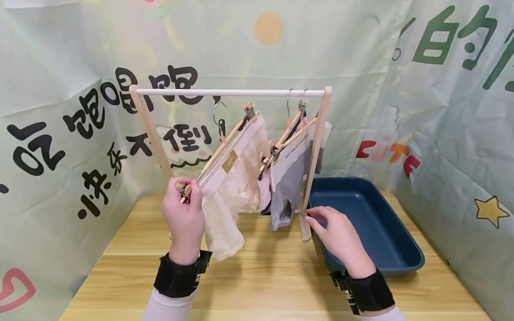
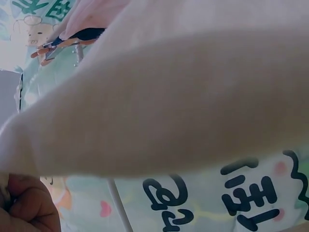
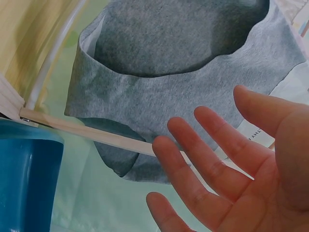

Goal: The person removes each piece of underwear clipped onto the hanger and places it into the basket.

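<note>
My left hand grips the near end of a wooden clip hanger, fingers curled round it by the clip. Cream underpants hang clipped along it, tilted, and their pale cloth fills much of the left wrist view. The metal hook shows just below the white rail of the small garment rack. My right hand is beside the rack's right post, low down, with fingers loosely spread in the right wrist view. Grey underpants with a white waistband hang near that hand.
At the rail's right end hang several clip hangers with small garments, including a pink one. A dark blue tray stands on the wooden table right of the rack. Printed cloth encloses the back and sides.
</note>
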The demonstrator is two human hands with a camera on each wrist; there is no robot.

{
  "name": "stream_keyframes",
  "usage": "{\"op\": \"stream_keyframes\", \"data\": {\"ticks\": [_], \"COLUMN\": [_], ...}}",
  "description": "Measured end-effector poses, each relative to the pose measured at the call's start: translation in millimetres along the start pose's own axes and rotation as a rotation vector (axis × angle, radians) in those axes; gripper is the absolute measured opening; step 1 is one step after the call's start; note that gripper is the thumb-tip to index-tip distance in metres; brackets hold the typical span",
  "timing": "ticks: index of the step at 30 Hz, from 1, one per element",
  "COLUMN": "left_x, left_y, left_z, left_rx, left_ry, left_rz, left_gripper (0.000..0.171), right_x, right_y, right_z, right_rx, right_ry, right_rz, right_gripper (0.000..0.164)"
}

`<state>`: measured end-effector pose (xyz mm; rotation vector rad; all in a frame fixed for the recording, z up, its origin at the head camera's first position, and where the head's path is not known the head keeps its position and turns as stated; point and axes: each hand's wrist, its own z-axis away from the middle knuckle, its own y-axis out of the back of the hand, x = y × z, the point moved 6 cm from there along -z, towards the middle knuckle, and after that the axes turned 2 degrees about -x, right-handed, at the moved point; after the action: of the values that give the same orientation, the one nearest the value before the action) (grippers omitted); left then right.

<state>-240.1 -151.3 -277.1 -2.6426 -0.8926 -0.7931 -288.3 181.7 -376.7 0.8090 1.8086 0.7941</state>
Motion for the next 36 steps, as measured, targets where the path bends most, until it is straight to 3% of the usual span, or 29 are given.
{"op": "stream_keyframes", "data": {"ticks": [13,36], "left_x": [-15.2,-44.4], "left_y": [10.3,41.0], "left_z": [9.6,27.7], "left_rx": [-0.005,-0.026], "left_ry": [0.035,0.094], "left_rz": [-0.022,-0.082], "left_gripper": [0.015,0.013], "right_x": [-1.1,-4.6], "right_y": [1.3,0.0], "right_z": [-0.2,-0.8], "right_rx": [0.004,-0.004], "right_ry": [0.005,0.015], "right_rz": [0.004,0.008], "right_gripper": [0.032,0.031]}}
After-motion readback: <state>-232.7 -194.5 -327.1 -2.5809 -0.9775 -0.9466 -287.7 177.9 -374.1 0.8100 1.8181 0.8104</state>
